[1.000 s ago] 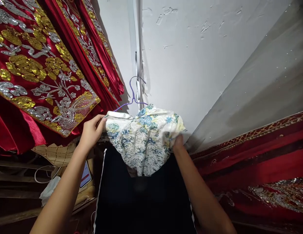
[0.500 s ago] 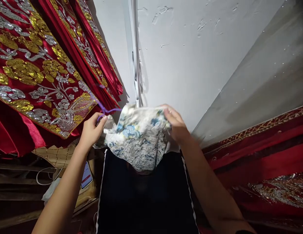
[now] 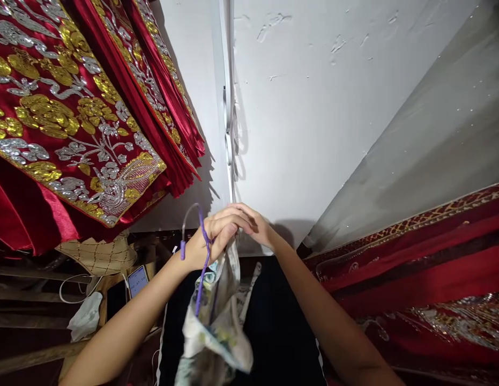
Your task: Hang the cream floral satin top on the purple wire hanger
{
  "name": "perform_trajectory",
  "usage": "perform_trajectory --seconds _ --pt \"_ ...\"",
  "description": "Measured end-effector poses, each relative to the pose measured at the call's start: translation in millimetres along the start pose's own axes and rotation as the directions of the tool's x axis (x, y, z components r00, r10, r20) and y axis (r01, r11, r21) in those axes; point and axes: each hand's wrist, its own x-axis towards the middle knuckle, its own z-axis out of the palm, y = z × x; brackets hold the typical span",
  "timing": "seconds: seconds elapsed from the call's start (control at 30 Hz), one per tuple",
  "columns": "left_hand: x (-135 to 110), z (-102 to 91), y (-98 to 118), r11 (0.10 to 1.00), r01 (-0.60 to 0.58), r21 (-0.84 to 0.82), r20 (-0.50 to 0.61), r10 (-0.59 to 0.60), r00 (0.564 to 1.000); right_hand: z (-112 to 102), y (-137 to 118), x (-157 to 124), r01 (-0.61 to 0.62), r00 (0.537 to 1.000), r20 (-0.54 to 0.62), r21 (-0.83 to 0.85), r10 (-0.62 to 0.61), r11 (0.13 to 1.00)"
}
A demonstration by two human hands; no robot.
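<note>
left hand [image 3: 207,241] fisted round hanger [image 3: 200,279] and dress [image 3: 217,332] top | right hand [image 3: 259,228] alongside, grip unclear | dress likely light, limp, slippery; hold by hanger

My left hand [image 3: 209,241] and right hand [image 3: 258,228] touch before the wall [image 3: 313,107] — dress [image 3: 217,327] below them, drapes [image 3: 72,118] left, phone [image 3: 137,279] lower left.
</note>
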Motion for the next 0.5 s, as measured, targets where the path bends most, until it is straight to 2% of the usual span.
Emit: perform_trajectory --seconds 0.07,0.13,0.23,0.3,0.37,0.4,0.47,0.5 --pt "2 4.3 9 0.996 0.015 -0.091 -0.027 -0.017 0.999 -10 3 -6 -0.071 0.997 -0.038 0.024 0.071 0.997" --pt "4 2.4 15 0.987 0.045 -0.154 -0.101 -0.061 0.993 -23 2 -14 -0.165 0.984 -0.057 0.042 0.167 0.985" --pt "5 -13.5 11 0.971 0.161 -0.175 -0.151 -0.188 0.971 -40 -5 -27 -0.275 0.957 -0.048 0.17 0.286 0.946" --pt "1 -27.9 -7 0.947 0.229 -0.226 -0.154 -0.267 0.951 -46 -12 -36 -0.294 0.939 -0.085 0.301 0.333 0.907" --pt "-10 -38.8 -33 0.902 0.242 -0.357 -0.161 -0.315 0.936 -50 -21 -46 -0.294 0.916 -0.144 0.393 0.374 0.871" --pt "-19 -41.6 -48 0.853 0.289 -0.433 -0.137 -0.38 0.915 -52 -24 -52 -0.29 0.898 -0.188 0.423 0.397 0.858" --pt "-41 -41.8 -74 0.768 0.355 -0.533 -0.159 -0.503 0.85 -59 -28 -63 -0.247 0.822 -0.37 0.451 0.432 0.857" --pt "-53 -39.7 -85 0.743 0.372 -0.556 -0.206 -0.557 0.804 -65 -29 -69 -0.205 0.755 -0.492 0.449 0.432 0.87"
